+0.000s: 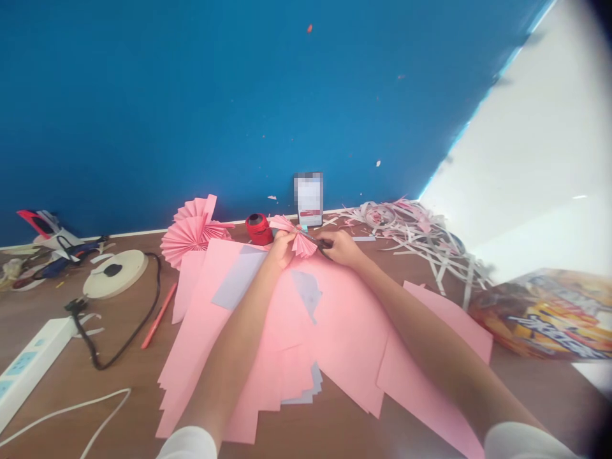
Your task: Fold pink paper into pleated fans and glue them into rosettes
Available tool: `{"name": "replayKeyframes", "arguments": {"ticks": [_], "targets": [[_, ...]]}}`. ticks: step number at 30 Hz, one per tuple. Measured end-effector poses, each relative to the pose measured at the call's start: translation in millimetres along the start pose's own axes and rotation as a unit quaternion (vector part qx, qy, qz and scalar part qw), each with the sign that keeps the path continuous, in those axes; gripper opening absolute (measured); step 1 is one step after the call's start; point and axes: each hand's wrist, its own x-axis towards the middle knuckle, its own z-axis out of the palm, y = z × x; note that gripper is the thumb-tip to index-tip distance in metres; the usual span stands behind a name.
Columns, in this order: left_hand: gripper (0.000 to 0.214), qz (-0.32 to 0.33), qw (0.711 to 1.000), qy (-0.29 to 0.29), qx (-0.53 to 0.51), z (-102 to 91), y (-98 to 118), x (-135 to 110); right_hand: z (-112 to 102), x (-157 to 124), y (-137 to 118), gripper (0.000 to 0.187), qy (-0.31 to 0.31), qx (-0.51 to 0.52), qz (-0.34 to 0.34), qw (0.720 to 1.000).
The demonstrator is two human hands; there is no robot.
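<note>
My left hand (283,248) is closed on a pleated pink paper fan (303,245), held above the sheets. Dark-handled scissors (326,245) are gripped in my right hand (343,247), with the blades reaching toward the fan. Whether the blades touch the paper is too small to tell. Under both forearms several pink paper sheets (344,319) lie spread and overlapping, with grey-blue pieces (239,274) among them. Finished-looking pink pleated rosettes (194,233) rest against the wall to the left. A red round object (258,228) sits just behind my left hand.
A phone (310,207) leans on the blue wall. Paper strips (411,229) pile up at the back right, near a printed plastic bag (549,312). Leftward are a white disc-shaped reel (129,271), black cable (155,306), red pen (160,315) and power strip (36,363).
</note>
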Motion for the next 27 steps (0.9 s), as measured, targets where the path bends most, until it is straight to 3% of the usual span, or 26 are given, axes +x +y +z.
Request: {"name": "replayKeyframes", "arguments": {"ticks": [6,11,18,27], "targets": [[0.017,0.027,0.997,-0.074,-0.012,-0.7,-1,-2,-1,3,5,0.025,-0.021,0.071,-0.020,0.997],[0.016,0.029,0.998,-0.057,-0.011,-4.3,-4,2,1,4,10,0.024,-0.019,0.135,0.009,0.991],[0.013,0.011,0.999,-0.039,-0.009,-3.7,-4,2,-2,4,4,0.020,-0.065,0.260,0.060,0.961],[0.018,0.021,0.999,-0.047,-0.003,-3.1,-3,1,3,7,13,0.020,-0.066,0.267,0.036,0.961]]}}
